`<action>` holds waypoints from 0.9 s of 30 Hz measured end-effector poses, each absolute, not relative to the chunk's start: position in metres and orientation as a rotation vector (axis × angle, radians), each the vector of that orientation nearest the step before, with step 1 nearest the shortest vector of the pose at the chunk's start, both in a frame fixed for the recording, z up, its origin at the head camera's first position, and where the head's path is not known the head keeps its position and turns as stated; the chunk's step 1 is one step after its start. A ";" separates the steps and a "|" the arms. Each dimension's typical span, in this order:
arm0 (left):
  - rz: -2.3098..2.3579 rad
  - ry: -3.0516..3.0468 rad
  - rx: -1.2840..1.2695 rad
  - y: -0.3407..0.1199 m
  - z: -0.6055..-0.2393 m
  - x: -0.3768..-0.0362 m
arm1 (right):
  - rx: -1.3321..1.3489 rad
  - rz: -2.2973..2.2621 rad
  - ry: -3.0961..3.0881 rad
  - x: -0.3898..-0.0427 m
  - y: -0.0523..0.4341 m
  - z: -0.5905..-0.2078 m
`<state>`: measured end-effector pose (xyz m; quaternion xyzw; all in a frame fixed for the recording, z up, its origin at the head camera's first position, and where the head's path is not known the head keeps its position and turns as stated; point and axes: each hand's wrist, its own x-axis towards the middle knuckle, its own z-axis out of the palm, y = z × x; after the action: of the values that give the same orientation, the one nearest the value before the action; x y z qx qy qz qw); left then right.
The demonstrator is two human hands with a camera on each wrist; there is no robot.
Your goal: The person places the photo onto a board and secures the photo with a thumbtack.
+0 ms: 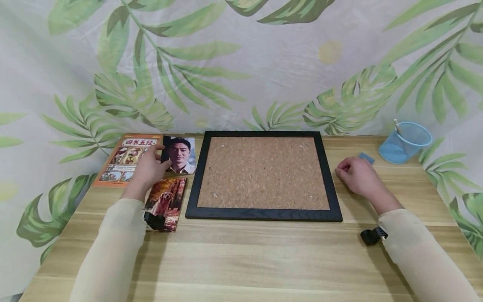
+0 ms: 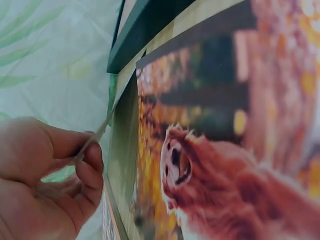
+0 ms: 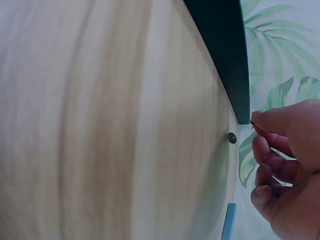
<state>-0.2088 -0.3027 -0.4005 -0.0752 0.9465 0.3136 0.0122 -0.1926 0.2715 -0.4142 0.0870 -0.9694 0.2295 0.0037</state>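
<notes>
Left hand: the left hand (image 1: 148, 168) lies at the left of the wooden table (image 1: 241, 251), over the seam between the orange booklet (image 1: 126, 159) and the portrait photo (image 1: 180, 155). In the left wrist view its thumb and fingers (image 2: 85, 165) are curled and pinch the thin raised edge of a sheet — which of the two sheets it is cannot be told for sure.

Dog photo: the dog photo (image 1: 166, 203) lies flat just below the portrait photo, beside the left edge of the cork board, partly under the left sleeve.

Cork board: the cork board (image 1: 263, 173) with its black frame sits in the middle of the table, between the two hands, with small pins near its corners.

Right hand: the right hand (image 1: 358, 175) rests on the table just right of the board's frame, fingers curled in; thumb and forefinger are pressed together at the tips — whether something small is between them cannot be told. A pushpin (image 3: 231, 137) lies on the wood just beside the fingertips.

Behind it: a small blue eraser (image 1: 366, 157) and a blue mesh cup (image 1: 405, 142) stand near the leaf-print cloth.
</notes>
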 end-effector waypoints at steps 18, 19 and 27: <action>1.362 2.859 -0.037 -0.274 -0.386 -0.182 | 0.229 0.777 -2.903 -0.184 0.261 -0.400; 1.370 2.849 -0.014 -0.270 -0.387 -0.181 | 0.229 0.783 -2.906 -0.184 0.260 -0.399; 1.389 2.792 0.074 -0.235 -0.387 -0.180 | 0.261 0.809 -2.917 -0.183 0.253 -0.395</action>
<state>-0.1805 -0.2352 -0.3868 0.0238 0.8950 0.4453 0.0113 -0.1827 0.2532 -0.3952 0.0858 -0.9588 0.2660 0.0517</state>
